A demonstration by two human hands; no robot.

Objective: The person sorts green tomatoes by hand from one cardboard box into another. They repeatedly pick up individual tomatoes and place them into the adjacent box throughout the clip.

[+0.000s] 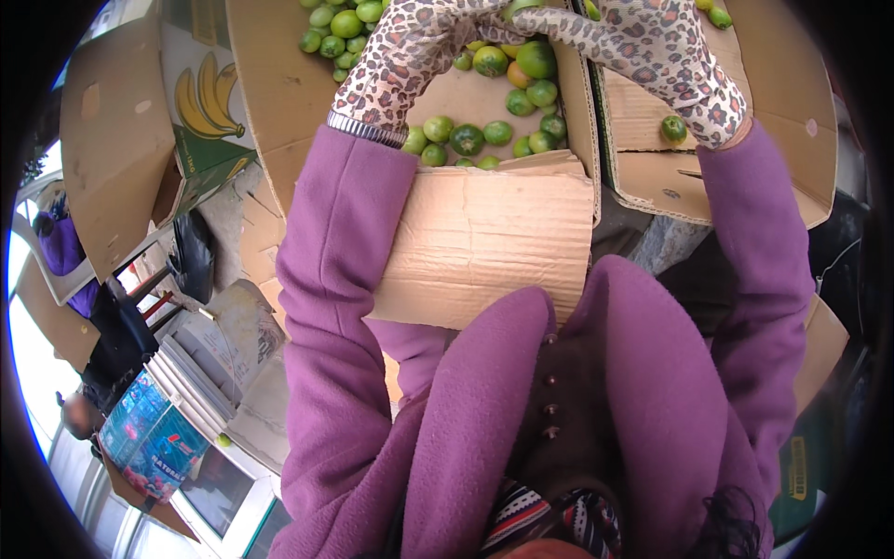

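Both my hands wear leopard-print gloves and reach to the top edge of the view, over two cardboard boxes. My left hand [447, 42] is above the left box [482, 84], its fingers closed around a round green fruit [522, 7] that the frame partly cuts off. A finger of my right hand [649, 56] reaches across the dividing wall to just under that fruit. Its other fingers are partly cut off. Several green fruits [468, 140], a few tinged yellow or orange, lie in the left box. A single green fruit [674, 130] sits in the right box, near my right wrist.
A corrugated cardboard flap [489, 237] folds toward me from the left box. At left stand a banana carton [202, 105], a black plastic bag [190, 255] and a blue printed bucket [150, 433]. More green fruits [342, 28] are piled at top left. A person [80, 416] is at far left.
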